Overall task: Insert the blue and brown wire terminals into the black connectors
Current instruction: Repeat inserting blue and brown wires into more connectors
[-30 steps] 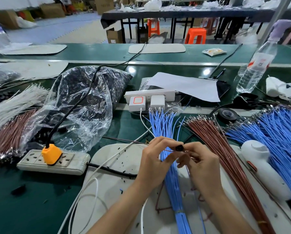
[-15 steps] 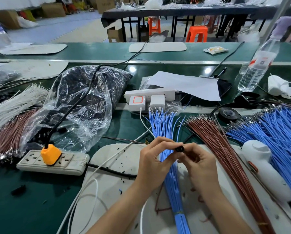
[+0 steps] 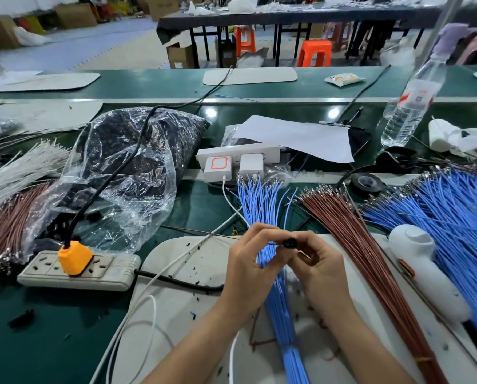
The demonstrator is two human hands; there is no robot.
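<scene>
At the far left a sheaf of white wires [image 3: 18,167] lies above a bundle of brownish wires [image 3: 7,225] on the green surface [image 3: 37,342]. Beside them sits a clear plastic bag [image 3: 126,173] full of small black parts. In front of it is a white power strip [image 3: 107,275] carrying an orange plug [image 3: 75,257]. Over a pale mat [image 3: 182,309] near the middle, the left hand [image 3: 248,261] curls its thumb and forefinger tight on a single brown wire [image 3: 198,231] that runs in from the left. The wire's end meets a black connector [image 3: 290,242]; whether it is seated cannot be told. The right hand [image 3: 320,264] pinches that connector between thumb and forefinger, so both hands are clamped, fingertips nearly touching. Beneath them runs a blue wire bundle [image 3: 262,200]. To the right lie a brown wire bundle [image 3: 351,236], a white device [image 3: 426,273] and a wide spread of blue wires [image 3: 453,212].
</scene>
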